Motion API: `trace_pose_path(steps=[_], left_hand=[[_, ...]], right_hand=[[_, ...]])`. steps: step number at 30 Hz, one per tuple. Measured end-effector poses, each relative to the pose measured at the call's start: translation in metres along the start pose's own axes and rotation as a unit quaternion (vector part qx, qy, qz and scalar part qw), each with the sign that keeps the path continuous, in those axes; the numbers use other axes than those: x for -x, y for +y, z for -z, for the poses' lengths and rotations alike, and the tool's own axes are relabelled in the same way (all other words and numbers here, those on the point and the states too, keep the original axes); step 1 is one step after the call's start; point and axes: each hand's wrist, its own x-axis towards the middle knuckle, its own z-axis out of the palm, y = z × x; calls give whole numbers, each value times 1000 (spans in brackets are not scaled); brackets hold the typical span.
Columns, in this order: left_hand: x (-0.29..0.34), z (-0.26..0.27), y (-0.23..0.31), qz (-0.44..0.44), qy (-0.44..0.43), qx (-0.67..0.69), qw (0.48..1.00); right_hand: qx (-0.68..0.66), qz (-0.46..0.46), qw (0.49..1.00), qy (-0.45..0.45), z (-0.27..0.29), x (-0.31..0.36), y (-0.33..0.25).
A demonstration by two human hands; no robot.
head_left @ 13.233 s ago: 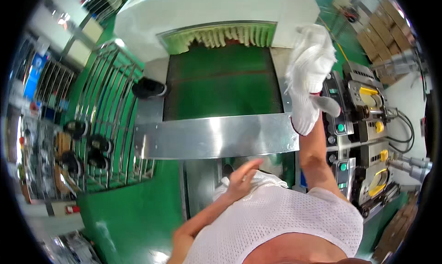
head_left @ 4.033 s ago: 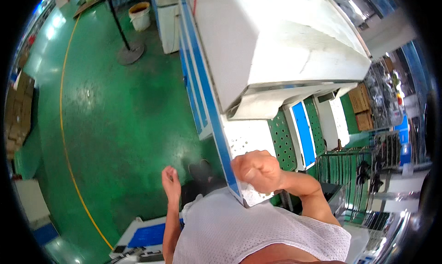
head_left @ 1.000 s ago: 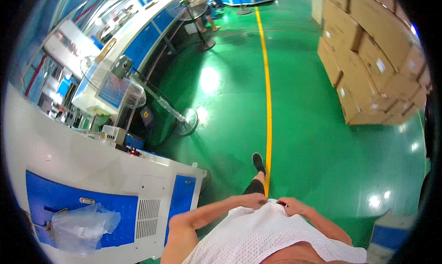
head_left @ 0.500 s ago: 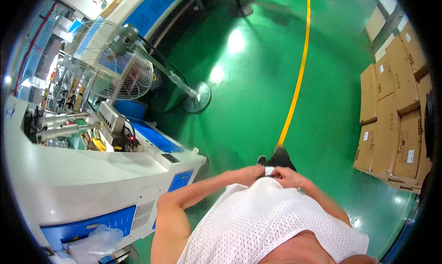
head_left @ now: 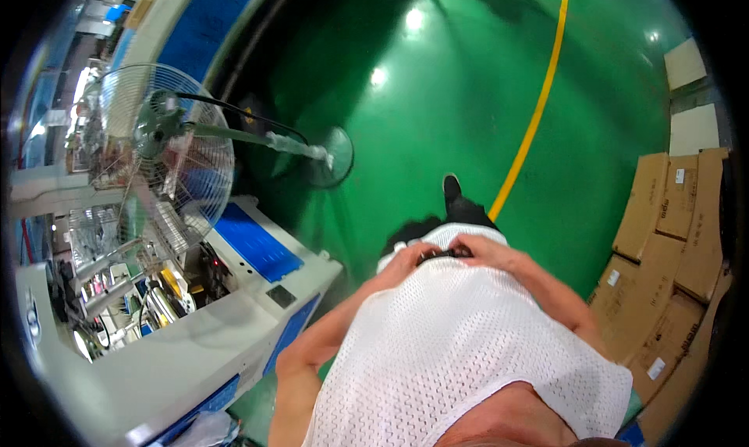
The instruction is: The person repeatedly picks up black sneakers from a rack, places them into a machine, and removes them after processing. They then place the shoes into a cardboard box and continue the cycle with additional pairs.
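Both my hands are at my waist, close together, at the front of my white mesh shirt [head_left: 460, 314]. A dark band [head_left: 446, 253], which looks like a belt, runs between them across the white cloth. My left hand [head_left: 402, 263] is closed at the band's left end, its fingers curled in. My right hand [head_left: 485, 252] grips the other end, with the fingertips bent over it. White cloth also shows beyond the band, above my dark trousers [head_left: 466, 211]. The fingers hide part of the band, so its fastening cannot be made out.
A standing fan [head_left: 160, 135] with a round base [head_left: 331, 157] is at the left. Below it stands a white and blue machine [head_left: 179, 338] with tools in its opening. Cardboard boxes [head_left: 644, 291] are stacked at the right. A yellow line [head_left: 538, 115] crosses the green floor.
The fan and machine have shifted in view as I moved forward, one dark shoe now farther out. My hands stay at my waist, a little wider apart, with the dark band showing between them.
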Motion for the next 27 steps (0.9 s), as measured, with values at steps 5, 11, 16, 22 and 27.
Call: trace_pose_path(steps=[5, 11, 16, 22, 27], left_hand=[[-52, 32, 64, -28, 82, 16, 996], [-144, 111, 79, -55, 54, 33, 996], [-228, 190, 100, -75, 58, 14, 995], [-298, 288, 125, -63, 55, 56, 995], [-342, 351, 137, -72, 68, 47, 994]], right_hand=[[102, -59, 993, -14, 90, -14, -77], [108, -47, 993, -21, 189, -76, -100], [133, -14, 991, 26, 265, -143, -116], [156, 17, 987, 44, 337, -223, -139], [133, -12, 991, 10, 392, -286, -162]])
